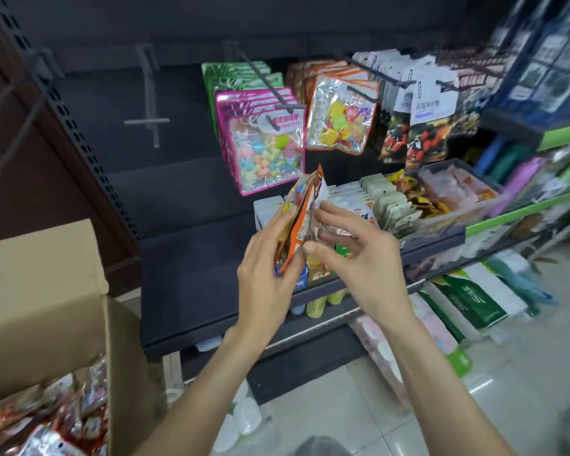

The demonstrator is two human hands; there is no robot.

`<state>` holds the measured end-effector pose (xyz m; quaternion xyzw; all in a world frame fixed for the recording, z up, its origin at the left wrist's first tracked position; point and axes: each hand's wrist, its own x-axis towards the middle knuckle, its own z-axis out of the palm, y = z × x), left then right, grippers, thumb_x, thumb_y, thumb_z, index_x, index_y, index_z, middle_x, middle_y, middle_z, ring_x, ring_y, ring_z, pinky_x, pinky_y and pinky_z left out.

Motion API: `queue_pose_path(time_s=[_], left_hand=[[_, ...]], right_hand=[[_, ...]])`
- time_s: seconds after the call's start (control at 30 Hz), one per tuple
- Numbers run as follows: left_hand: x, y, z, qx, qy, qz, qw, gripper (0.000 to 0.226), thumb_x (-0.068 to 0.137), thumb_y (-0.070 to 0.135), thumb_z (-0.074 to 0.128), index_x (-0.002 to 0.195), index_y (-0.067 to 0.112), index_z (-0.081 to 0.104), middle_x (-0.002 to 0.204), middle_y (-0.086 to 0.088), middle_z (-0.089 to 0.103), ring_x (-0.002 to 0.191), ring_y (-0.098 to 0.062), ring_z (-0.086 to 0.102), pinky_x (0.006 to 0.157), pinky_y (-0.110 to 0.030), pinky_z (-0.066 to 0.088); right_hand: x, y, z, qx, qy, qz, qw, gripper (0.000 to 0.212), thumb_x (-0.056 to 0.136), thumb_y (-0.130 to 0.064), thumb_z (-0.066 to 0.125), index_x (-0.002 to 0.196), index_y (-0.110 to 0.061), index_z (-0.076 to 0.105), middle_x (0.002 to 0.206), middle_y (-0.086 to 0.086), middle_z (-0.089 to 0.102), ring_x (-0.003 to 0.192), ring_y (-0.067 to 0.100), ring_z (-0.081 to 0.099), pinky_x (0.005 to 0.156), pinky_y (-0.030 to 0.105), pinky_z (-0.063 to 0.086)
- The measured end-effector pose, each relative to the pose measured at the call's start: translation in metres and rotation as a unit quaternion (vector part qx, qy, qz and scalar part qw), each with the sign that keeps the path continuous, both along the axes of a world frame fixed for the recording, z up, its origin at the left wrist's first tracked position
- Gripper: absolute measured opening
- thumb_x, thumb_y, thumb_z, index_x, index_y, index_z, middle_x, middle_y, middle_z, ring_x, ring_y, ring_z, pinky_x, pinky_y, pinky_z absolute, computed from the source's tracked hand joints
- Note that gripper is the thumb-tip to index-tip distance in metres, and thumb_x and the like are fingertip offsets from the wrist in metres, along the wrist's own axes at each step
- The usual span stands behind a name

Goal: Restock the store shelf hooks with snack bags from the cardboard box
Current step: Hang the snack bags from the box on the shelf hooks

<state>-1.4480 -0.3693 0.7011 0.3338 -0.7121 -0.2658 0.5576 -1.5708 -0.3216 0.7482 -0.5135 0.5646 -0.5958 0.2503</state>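
Between both hands, mid-frame: small stack of snack bags (301,222), held on edge in front of the shelf (191,274), below the hooks.
Left hand (267,274): grasps the stack from its lower left side, fingers wrapped round the bottom edge.
Right hand (359,255): fingertips on the right face of the stack, thumb near the lower edge; appears to be peeling one bag off. Whether it pinches or only touches, cannot tell.
Handling (judged): light, thin, floppy; glossy film likely slippery, so bags may slide against each other. Contents probably crushable; hold gently.
Where to hold (judged): top header strip, beside the hang hole, so the hole stays free for the hook.
Empty hook (150,103): bare metal rod with crossbar, upper left, well apart from the stack.
Hung candy bags (264,149): clear, shiny pouches, pink border, hanging flat.
Cardboard box (43,291): matte brown, stiff flaps open, more crinkled bags inside at lower left.
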Motion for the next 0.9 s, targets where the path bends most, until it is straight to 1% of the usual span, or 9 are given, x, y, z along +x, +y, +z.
queue_pose_path(time_s=[0.1, 0.17, 0.33, 0.5, 0.6, 0.67, 0.73, 0.8, 0.9], left_hand=[[-0.011, -0.003, 0.006, 0.03, -0.011, -0.007, 0.999, 0.039, 0.093, 0.031, 0.059, 0.127, 0.047, 0.05, 0.124, 0.01, 0.063, 0.108, -0.011, 0.063, 0.087, -0.037, 0.055], [-0.02, -0.007, 0.01, 0.076, -0.003, 0.003, 0.997, 0.044, 0.094, 0.022, 0.06, 0.117, 0.058, 0.048, 0.107, 0.019, 0.068, 0.094, -0.003, 0.066, 0.08, -0.025, 0.056], [-0.039, -0.015, 0.009, 0.168, 0.027, 0.029, 0.985, 0.032, 0.096, 0.018, 0.057, 0.108, 0.046, 0.048, 0.081, 0.038, 0.064, 0.076, 0.01, 0.064, 0.062, -0.008, 0.048], [-0.066, -0.008, 0.009, 0.178, 0.002, 0.088, 0.98, 0.03, 0.096, 0.022, 0.056, 0.106, 0.05, 0.048, 0.078, 0.037, 0.064, 0.074, 0.007, 0.065, 0.062, -0.016, 0.053], [-0.086, -0.004, 0.006, 0.182, -0.012, 0.117, 0.976, 0.019, 0.096, 0.027, 0.057, 0.106, 0.043, 0.055, 0.07, 0.027, 0.066, 0.071, -0.004, 0.064, 0.063, -0.032, 0.058], [-0.1, 0.003, 0.007, 0.185, -0.025, 0.119, 0.975, 0.016, 0.095, 0.027, 0.058, 0.11, 0.027, 0.061, 0.07, 0.021, 0.065, 0.071, -0.003, 0.066, 0.064, -0.031, 0.058], [-0.115, 0.016, 0.008, 0.19, -0.035, 0.111, 0.975, 0.02, 0.095, 0.027, 0.058, 0.11, 0.015, 0.064, 0.073, 0.023, 0.065, 0.071, 0.005, 0.066, 0.061, -0.019, 0.055], [-0.129, 0.032, 0.012, 0.181, -0.051, 0.104, 0.977, 0.011, 0.095, 0.027, 0.058, 0.094, 0.016, 0.061, 0.062, 0.024, 0.062, 0.062, 0.007, 0.062, 0.052, -0.013, 0.047], [-0.146, 0.046, 0.017, 0.175, -0.058, 0.115, 0.976, 0.027, 0.096, 0.025, 0.057, 0.071, 0.028, 0.047, 0.052, 0.006, 0.058, 0.046, -0.012, 0.054, 0.043, -0.024, 0.04]], right_hand=[[-0.013, -0.01, -0.004, -0.043, 0.103, -0.056, 0.992, 0.025, 0.087, -0.019, 0.068, 0.109, -0.011, 0.073, 0.117, -0.009, 0.066, 0.103, 0.004, 0.065, 0.091, 0.019, 0.049], [-0.028, -0.014, -0.009, -0.063, 0.127, -0.08, 0.987, 0.021, 0.091, -0.024, 0.06, 0.105, -0.016, 0.074, 0.105, -0.013, 0.068, 0.097, 0.001, 0.063, 0.086, 0.017, 0.047], [-0.093, -0.015, -0.017, -0.03, -0.098, -0.146, 0.984, 0.024, 0.1, -0.017, 0.05, 0.08, -0.027, 0.06, 0.074, -0.016, 0.06, 0.07, 0.0, 0.053, 0.065, 0.023, 0.043], [-0.152, -0.006, -0.014, -0.03, -0.219, -0.135, 0.966, 0.023, 0.102, -0.02, 0.047, 0.083, -0.018, 0.061, 0.075, -0.01, 0.057, 0.071, 0.006, 0.052, 0.068, 0.027, 0.041], [-0.171, -0.007, -0.01, -0.042, -0.212, -0.124, 0.968, 0.018, 0.102, -0.014, 0.046, 0.089, -0.016, 0.058, 0.069, -0.014, 0.062, 0.063, -0.001, 0.055, 0.06, 0.016, 0.046], [-0.177, -0.011, -0.01, -0.048, -0.215, -0.132, 0.967, 0.011, 0.101, -0.009, 0.046, 0.103, -0.012, 0.056, 0.07, -0.015, 0.06, 0.06, -0.005, 0.054, 0.058, 0.011, 0.044], [-0.178, -0.014, -0.012, -0.061, -0.256, -0.149, 0.953, 0.025, 0.1, -0.006, 0.047, 0.125, -0.008, 0.049, 0.085, -0.014, 0.06, 0.076, -0.003, 0.058, 0.066, 0.01, 0.045], [-0.174, -0.014, -0.015, -0.076, -0.274, -0.171, 0.943, 0.042, 0.1, -0.001, 0.045, 0.14, -0.01, 0.037, 0.106, -0.014, 0.054, 0.103, 0.002, 0.056, 0.075, 0.007, 0.045], [-0.165, -0.008, -0.027, -0.094, -0.214, -0.165, 0.958, 0.046, 0.1, 0.0, 0.043, 0.143, -0.012, 0.033, 0.121, -0.013, 0.05, 0.105, -0.009, 0.056, 0.083, 0.009, 0.044]])
